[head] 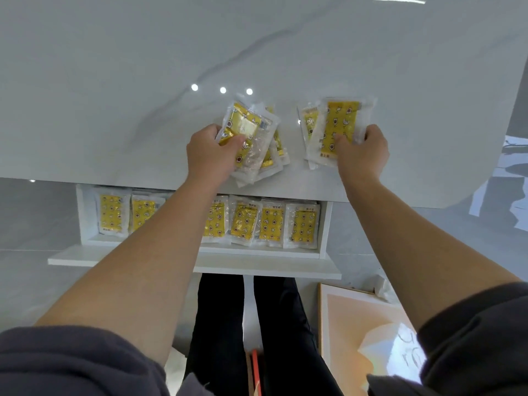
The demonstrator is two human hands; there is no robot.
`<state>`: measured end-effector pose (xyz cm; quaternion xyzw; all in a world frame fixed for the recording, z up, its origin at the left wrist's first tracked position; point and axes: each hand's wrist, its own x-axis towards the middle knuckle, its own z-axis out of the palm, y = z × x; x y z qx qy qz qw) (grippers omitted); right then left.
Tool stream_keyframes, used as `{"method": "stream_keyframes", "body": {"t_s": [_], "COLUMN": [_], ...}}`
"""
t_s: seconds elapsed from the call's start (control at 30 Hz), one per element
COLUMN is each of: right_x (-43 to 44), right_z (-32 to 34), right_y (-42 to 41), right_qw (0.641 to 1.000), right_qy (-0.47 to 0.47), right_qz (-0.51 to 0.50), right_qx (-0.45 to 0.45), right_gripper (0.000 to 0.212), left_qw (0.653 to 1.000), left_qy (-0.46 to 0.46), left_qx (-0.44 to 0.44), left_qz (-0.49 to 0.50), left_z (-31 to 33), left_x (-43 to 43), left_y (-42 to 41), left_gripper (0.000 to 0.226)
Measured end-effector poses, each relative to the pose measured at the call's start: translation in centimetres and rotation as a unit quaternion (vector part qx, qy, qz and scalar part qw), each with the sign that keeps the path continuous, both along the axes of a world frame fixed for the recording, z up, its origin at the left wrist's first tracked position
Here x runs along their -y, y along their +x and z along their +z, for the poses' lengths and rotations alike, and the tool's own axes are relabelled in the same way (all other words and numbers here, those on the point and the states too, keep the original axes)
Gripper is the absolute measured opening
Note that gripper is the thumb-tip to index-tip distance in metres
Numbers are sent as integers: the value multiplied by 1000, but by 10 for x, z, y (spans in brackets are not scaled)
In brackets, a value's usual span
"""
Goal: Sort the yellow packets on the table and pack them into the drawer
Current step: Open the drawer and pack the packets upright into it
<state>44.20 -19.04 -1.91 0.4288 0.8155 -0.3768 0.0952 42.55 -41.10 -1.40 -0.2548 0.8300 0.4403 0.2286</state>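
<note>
Two heaps of yellow packets in clear wrappers lie on the white marble table [114, 95]. My left hand [210, 151] grips a packet on top of the left heap [251, 138], thumb pressed over it. My right hand [363, 151] holds the near end of the right stack [340, 124], fingers on the top packet. Below the table edge the white drawer [200, 258] stands pulled out. A row of several yellow packets [274, 224] stands upright inside it; my left forearm hides part of the row.
The table's near edge runs just above the drawer. On the floor at the right lies a framed orange picture [360, 324]. My legs in black trousers [257, 324] are under the drawer front. The floor is grey tile.
</note>
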Motion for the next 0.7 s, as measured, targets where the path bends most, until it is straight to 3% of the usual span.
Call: {"method": "stream_keyframes", "body": {"t_s": [0.13,0.23,0.4,0.5,0.63,0.7], "right_x": [17,35,71,92,102,102], "right_z": [15,22,13,-8,-40,-53], "right_y": [37,70,138,175,194,189], "right_qw": [994,984,961,956,965,967], "right_qy": [-85,-163,-263,-270,-201,-187], "right_qz": [-69,-78,-79,-77,-39,-59], "right_qx": [-18,-8,40,89,164,160], "right_gripper": [20,14,15,17,61,71], "left_qw": [994,982,950,951,973,980], "left_qy": [94,134,127,105,65,47], "left_qx": [59,129,246,258,207,180], "left_qz": [10,-39,-142,-132,-77,-73], "left_z": [14,13,-8,-29,-60,-75], "left_x": [21,42,81,108,121,120], "left_y": [21,40,82,113,140,144], "left_gripper": [9,7,19,19,11,10]}}
